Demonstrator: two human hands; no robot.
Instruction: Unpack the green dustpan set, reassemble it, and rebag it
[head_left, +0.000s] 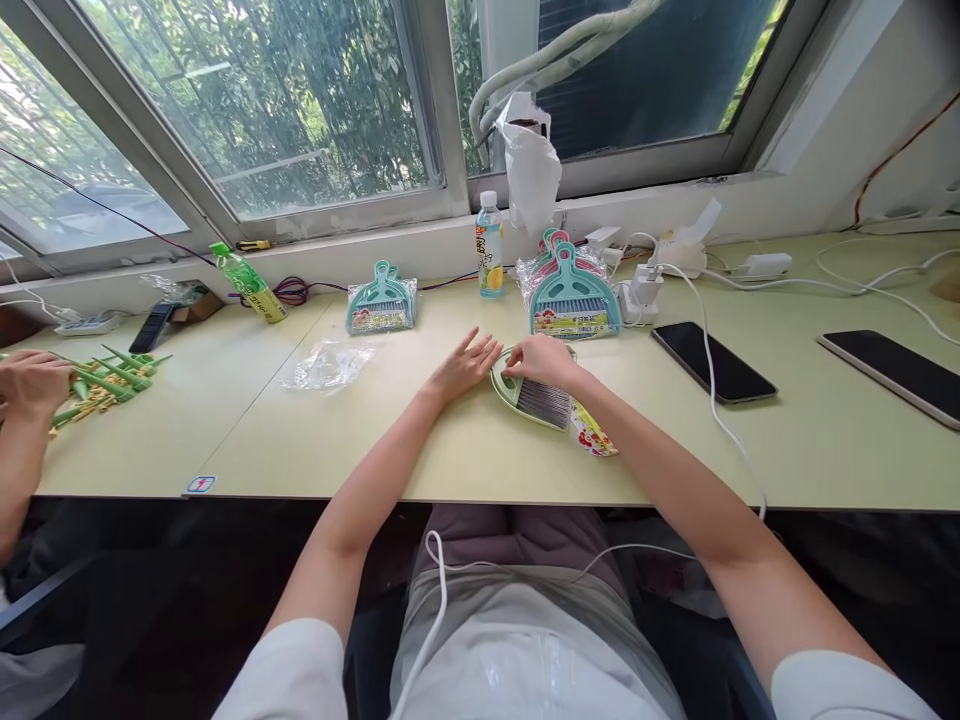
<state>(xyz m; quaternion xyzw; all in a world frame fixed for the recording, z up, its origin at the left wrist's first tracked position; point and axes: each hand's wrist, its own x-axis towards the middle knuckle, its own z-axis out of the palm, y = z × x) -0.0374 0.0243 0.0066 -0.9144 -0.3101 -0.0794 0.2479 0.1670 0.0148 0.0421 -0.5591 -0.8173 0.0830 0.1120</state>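
Observation:
A small green dustpan with a grey-bristled brush (541,400) lies on the pale green table (465,450) in front of me, with a printed label card (594,433) at its near right corner. My right hand (541,362) rests curled over the far end of this set, gripping it. My left hand (466,366) lies flat beside it on the left, fingers spread, touching the table and the pan's edge. A teal dustpan set (574,298) in wrapping stands just beyond, with pink ones stacked behind.
Another teal dustpan set (381,302) and a crumpled clear bag (327,366) lie to the left. A drink bottle (490,246) stands by the window. Two dark phones (712,362) (892,376) and white cables lie to the right. A co-worker's hand (30,385) handles green items at far left.

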